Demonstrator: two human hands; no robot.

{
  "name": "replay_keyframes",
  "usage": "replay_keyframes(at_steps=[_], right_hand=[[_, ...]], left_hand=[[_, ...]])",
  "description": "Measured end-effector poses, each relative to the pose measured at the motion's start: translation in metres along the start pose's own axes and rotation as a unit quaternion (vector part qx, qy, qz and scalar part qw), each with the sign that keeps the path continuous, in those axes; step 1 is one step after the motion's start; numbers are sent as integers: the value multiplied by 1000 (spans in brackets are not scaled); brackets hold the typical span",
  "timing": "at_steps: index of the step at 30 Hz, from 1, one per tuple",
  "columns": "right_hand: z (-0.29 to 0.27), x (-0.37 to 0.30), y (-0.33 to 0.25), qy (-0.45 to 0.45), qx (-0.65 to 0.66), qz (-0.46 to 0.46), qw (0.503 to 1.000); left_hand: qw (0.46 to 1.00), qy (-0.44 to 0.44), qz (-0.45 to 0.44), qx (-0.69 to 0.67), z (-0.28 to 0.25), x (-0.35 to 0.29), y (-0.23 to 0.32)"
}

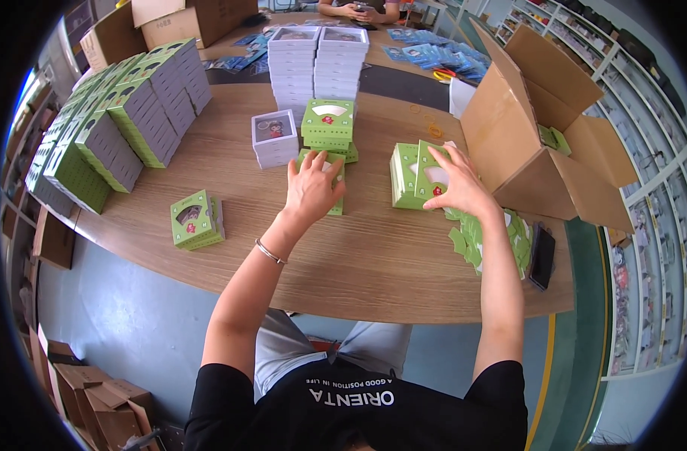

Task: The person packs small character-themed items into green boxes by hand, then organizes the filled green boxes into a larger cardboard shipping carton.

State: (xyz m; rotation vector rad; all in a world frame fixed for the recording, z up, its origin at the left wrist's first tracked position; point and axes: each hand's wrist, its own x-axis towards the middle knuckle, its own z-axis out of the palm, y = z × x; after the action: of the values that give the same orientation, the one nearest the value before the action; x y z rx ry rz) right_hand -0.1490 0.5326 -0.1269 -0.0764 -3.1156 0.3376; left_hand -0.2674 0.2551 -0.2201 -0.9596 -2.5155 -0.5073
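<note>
My right hand [467,188] grips a flat green cardboard sleeve [427,171] with a fan-shaped cutout, thumb at the bottom and fingers at the top edge. The sleeve leans at the right end of a row of similar flat sleeves [402,180]. My left hand [311,189] lies with fingers spread over a green box [334,204], which it partly hides. Just beyond stand stacked green boxes [328,124], the top one showing a white window. To their left is a short stack of clear-topped white boxes [274,139] with a small figure picture inside.
Tall white box stacks [294,68] stand behind. Rows of green-sleeved boxes [144,113] fill the left side, with a small green pair [197,220] nearer me. At right are an open carton [509,113], loose green pieces [516,240] and a phone [542,257]. Another person's hands [358,13] are across the table.
</note>
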Motion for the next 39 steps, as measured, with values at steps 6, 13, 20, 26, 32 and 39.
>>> replay_keyframes(at_steps=[6, 13, 20, 26, 32, 39], right_hand=[[4, -74, -58, 49, 69, -21, 996], [97, -109, -93, 96, 225, -99, 964], [121, -111, -111, 113, 190, -118, 968], [126, -112, -125, 107, 152, -113, 976], [126, -109, -125, 118, 183, -129, 968], [107, -92, -105, 150, 319, -127, 927]], left_hand=[[980, 120, 50, -153, -40, -30, 54], [833, -12, -136, -537, -37, -98, 93], [971, -6, -56, -233, -33, -129, 77], [786, -142, -214, -562, -49, -126, 75], [661, -136, -315, -667, -21, -137, 73], [644, -65, -319, -692, -27, -132, 86]])
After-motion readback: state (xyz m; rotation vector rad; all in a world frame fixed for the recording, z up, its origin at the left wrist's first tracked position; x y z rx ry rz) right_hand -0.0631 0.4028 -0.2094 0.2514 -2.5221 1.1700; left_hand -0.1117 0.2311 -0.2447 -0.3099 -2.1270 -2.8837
